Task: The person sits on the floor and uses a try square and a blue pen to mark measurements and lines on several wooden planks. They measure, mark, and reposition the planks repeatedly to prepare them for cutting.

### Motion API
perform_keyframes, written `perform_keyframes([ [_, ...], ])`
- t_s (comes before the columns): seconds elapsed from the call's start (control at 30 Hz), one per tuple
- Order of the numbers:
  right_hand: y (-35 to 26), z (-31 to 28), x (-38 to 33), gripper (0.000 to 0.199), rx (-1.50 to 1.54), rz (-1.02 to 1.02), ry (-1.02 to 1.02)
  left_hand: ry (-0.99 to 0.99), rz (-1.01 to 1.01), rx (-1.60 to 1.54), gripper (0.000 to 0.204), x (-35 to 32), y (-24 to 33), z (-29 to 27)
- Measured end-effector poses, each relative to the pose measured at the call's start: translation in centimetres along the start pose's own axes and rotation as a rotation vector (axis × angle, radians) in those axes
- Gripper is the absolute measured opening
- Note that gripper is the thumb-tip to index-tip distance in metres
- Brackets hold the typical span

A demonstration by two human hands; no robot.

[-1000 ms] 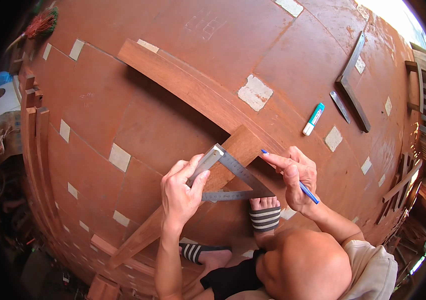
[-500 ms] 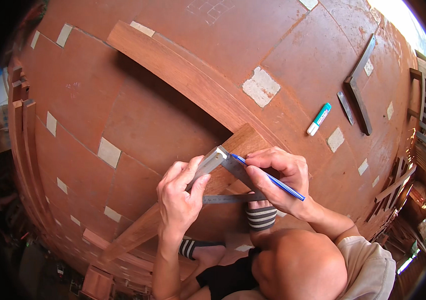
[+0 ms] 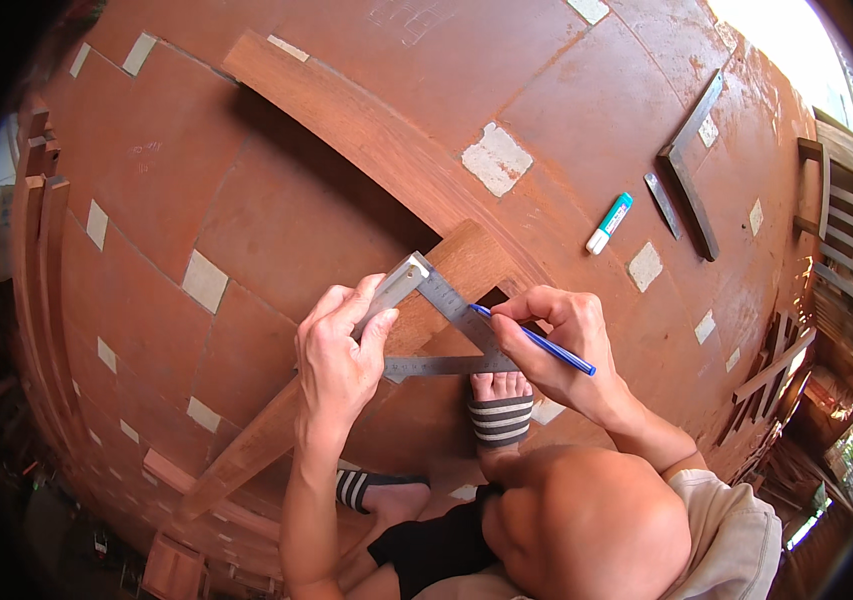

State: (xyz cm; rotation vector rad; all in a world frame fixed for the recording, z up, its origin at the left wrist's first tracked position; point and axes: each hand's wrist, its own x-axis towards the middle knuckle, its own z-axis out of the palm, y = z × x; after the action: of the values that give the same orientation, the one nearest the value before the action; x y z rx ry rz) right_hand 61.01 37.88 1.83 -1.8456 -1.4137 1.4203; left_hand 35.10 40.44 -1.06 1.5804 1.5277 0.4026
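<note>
My left hand [image 3: 334,345] grips the thick-edged side of a metal triangle square [image 3: 454,306], thumb and fingers closed round it. The square lies across a brown wooden plank [image 3: 468,252] that slants from the middle toward the lower left. Pinched in my right hand [image 3: 568,345] is a blue pen [image 3: 558,353]. Its tip meets the outer edge of the square's graduated blade, about midway along. The plank's upper end rests on or against a longer wooden beam [image 3: 356,125]; I cannot tell which.
Right of the beam lie a green-and-white correction-fluid pen [image 3: 609,223], a short metal strip [image 3: 662,206] and a dark-handled try square [image 3: 691,190]. Wooden lengths [image 3: 41,260] stand along the left, slatted wooden pieces [image 3: 851,235] at the right. My sandalled foot [image 3: 499,410] is just below the square.
The pen tip has slid along the blade from near the square's top corner to about midway. Both hands keep their holds. The whole view has shifted slightly.
</note>
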Motion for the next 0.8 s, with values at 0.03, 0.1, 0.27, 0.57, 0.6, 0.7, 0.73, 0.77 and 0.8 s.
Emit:
perform_keyframes([
  [0.03, 0.2, -0.4, -0.2, 0.021, -0.027, 0.032, -0.049, 0.006, 0.003, -0.007, 0.038, -0.1, -0.2, 0.0],
  [0.1, 0.6, -0.3, -0.9, 0.021, -0.052, 0.044, -0.052, 0.019, 0.032, -0.007, 0.037, -0.1, -0.4, -0.1],
  [0.27, 1.1, 0.5, -3.5, 0.031, -0.18, -0.198, 0.239, -0.014, 0.063, 0.062, 0.039, -0.4, 1.0, -1.0],
  [0.57, 2.3, 0.5, -3.9, 0.03, 0.197, -0.049, 0.378, -0.052, 0.219, -0.068, 0.058, -4.0, 7.3, -3.2],
  [0.6, 2.9, -0.7, -3.9, 0.032, 0.235, -0.05, 0.449, -0.034, 0.239, -0.004, 0.061, -4.9, 6.9, -5.1],
  [0.7, 9.9, -5.1, -3.7, 0.043, 0.325, -0.023, 0.825, 0.014, 0.179, 0.253, 0.063, -7.8, 4.9, -11.5],
  [0.73, 14.2, -7.1, -3.5, 0.045, 0.349, -0.009, 0.919, 0.042, 0.16, 0.298, 0.064, -9.0, 3.1, -13.8],
  [0.77, 16.1, -8.4, -3.5, 0.047, 0.289, 0.014, 1.005, 0.078, 0.074, 0.362, 0.063, -10.7, 1.5, -16.1],
  [0.8, 19.9, -10.2, -3.7, 0.048, 0.123, 0.079, 1.046, 0.112, -0.017, 0.358, 0.063, -12.6, -0.1, -18.3],
])
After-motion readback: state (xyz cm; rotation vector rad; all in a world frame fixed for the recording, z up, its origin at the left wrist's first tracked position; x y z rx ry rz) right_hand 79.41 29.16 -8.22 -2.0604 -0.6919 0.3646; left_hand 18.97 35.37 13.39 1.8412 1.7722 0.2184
